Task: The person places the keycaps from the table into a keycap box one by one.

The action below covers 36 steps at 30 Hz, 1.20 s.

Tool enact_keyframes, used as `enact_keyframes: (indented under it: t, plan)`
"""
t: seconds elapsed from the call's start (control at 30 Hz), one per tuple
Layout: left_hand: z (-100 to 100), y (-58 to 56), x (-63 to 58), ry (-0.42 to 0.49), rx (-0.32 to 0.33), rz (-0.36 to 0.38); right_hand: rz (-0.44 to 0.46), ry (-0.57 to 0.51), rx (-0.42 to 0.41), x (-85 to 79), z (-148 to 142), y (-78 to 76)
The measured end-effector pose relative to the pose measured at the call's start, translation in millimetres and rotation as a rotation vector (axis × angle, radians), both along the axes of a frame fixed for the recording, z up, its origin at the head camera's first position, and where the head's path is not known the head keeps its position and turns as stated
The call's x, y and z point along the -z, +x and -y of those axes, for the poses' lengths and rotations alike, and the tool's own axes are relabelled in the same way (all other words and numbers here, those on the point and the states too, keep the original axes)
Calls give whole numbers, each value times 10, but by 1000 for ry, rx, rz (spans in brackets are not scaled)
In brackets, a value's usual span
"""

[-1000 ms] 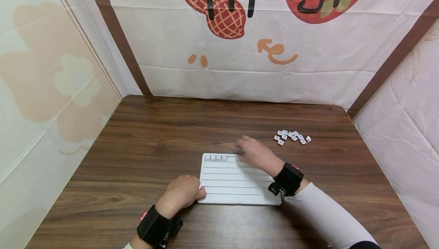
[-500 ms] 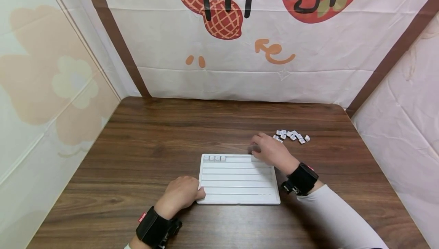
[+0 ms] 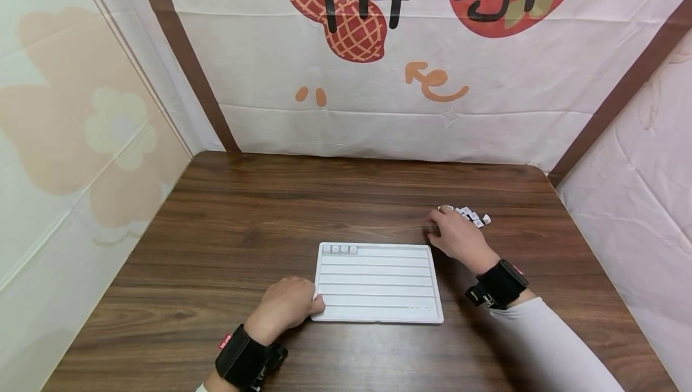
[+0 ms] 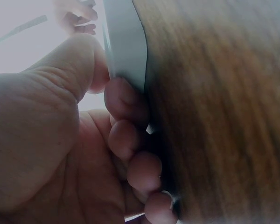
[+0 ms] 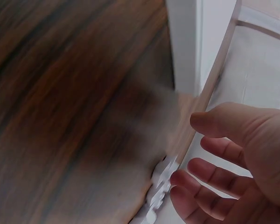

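A white tray (image 3: 378,278) with several long horizontal grooves lies on the table. Several small white square tiles (image 3: 340,250) sit at the left end of its top groove. My left hand (image 3: 285,302) pinches the tray's left edge near the front corner; the left wrist view shows the thumb (image 4: 67,65) on one side of the rim and curled fingers at the other. Beyond the tray's far right corner, my right hand (image 3: 459,237) hovers with loosely bent fingers and nothing between them. It partly hides a cluster of loose white tiles (image 3: 471,215), whose markings are too small to read.
The dark wooden table (image 3: 243,200) has rounded far corners. Printed cloth (image 3: 367,128) hangs behind it and along both sides. Each wrist wears a black strap (image 3: 503,283) with a small camera.
My right hand has moved right, from above the tray's top groove to the loose tiles. The left hand and tray have stayed in place, and the row of set tiles looks the same.
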<state>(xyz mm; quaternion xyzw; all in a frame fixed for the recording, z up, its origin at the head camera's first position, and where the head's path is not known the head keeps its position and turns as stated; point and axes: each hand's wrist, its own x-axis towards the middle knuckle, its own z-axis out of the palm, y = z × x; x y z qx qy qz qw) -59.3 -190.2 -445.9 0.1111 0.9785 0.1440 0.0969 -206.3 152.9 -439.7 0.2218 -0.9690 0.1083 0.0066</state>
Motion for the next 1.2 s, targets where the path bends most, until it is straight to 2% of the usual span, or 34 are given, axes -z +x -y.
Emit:
enact_keyframes:
  t: [0.37, 0.87, 1.2]
  plan:
    - [4, -7, 15, -5, -4, 8, -53, -3, 12, 60, -170, -57]
    - [2, -29, 44, -14, -4, 57, -29, 3, 23, 84, -186, -121]
    - [7, -14, 39, 5, 0, 40, -17, 2, 14, 117, -189, -166]
